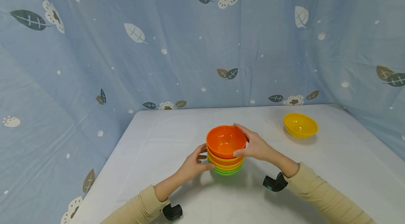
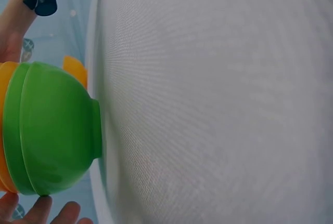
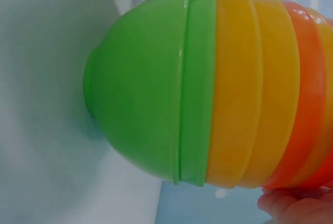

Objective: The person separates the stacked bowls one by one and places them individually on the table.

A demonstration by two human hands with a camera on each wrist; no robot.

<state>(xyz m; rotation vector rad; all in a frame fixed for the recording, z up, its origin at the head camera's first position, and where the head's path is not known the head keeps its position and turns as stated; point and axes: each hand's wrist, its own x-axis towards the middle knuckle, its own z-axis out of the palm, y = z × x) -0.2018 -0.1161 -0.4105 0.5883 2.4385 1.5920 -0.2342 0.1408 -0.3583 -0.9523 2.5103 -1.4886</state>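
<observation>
A stack of several nested bowls sits mid-table, with green bowls [image 1: 225,172] at the bottom, yellow and orange ones above, and an orange bowl [image 1: 225,141] on top. The left hand [image 1: 193,165] holds the stack's left side, thumb toward the front and fingers round the back. On the other side, the right hand [image 1: 257,147] grips the top orange bowl near its rim, thumb in front and fingers behind. Both wrist views show a green bowl [image 2: 57,130] with its narrow base close to the white cloth; whether it touches is hard to tell.
A single yellow bowl [image 1: 300,125] stands upright at the back right of the white-covered table [image 1: 171,129]. Blue patterned curtains [image 1: 190,41] hang behind and at the sides. Each wrist carries a small black camera [image 1: 275,182].
</observation>
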